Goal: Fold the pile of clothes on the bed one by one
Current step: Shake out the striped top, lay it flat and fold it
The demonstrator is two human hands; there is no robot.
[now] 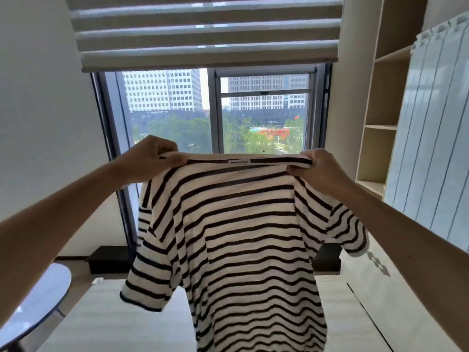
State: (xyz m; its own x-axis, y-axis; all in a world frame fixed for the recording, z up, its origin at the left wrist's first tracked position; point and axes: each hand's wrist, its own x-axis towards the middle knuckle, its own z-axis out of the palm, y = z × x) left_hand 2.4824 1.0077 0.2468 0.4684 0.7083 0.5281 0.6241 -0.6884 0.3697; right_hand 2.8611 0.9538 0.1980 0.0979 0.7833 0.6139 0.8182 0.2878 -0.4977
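My left hand is curled tight, pinching one end of the neckline of the striped T-shirt between thumb and fingers. My right hand does the same at the other end, fingers folded over the fabric at the shoulder seam. Both arms reach forward and up, so the shirt hangs between my hands, in front of the window.

The collar runs taut from one hand to the other. Below it the body of the shirt drops straight down, cream with dark horizontal stripes. The short sleeves fall loose to either side, the left one lower and fuller in view, the right one draped under my right forearm. The hem runs out of sight at the bottom edge, over the pale bed.

A small white label sits inside the back of the neck, with dark print too small to read.

A striped roller blind is drawn partway down over the window. Open shelves stand to the right, and a round glass table sits at lower left.
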